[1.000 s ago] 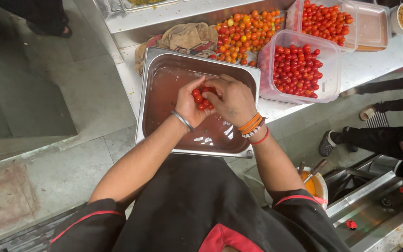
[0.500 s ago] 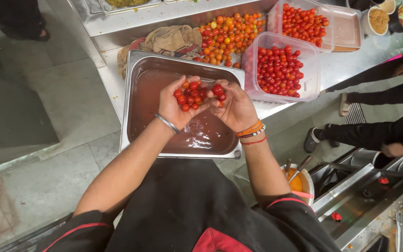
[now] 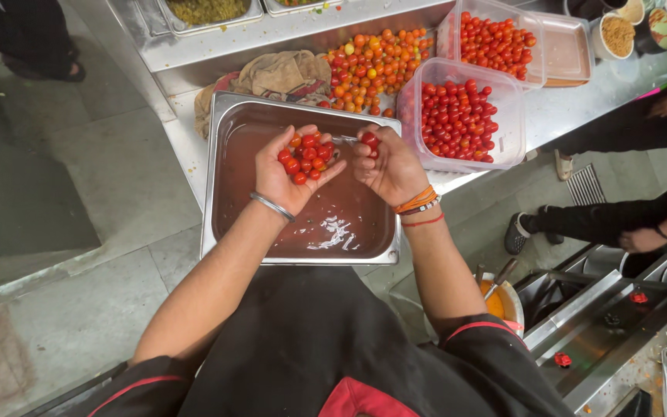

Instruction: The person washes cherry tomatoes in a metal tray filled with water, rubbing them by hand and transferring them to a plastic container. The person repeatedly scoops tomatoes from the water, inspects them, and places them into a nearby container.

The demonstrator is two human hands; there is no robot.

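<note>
Over a steel pan (image 3: 225, 193) of reddish water, the left hand (image 3: 287, 174) cups a heap of cherry tomatoes (image 3: 306, 157) in its open palm, so none roll off, while the right hand (image 3: 387, 166) curls closed around a few more.

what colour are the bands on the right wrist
Orange, with a thin red one lower down, on the right wrist bands; head view.
</note>
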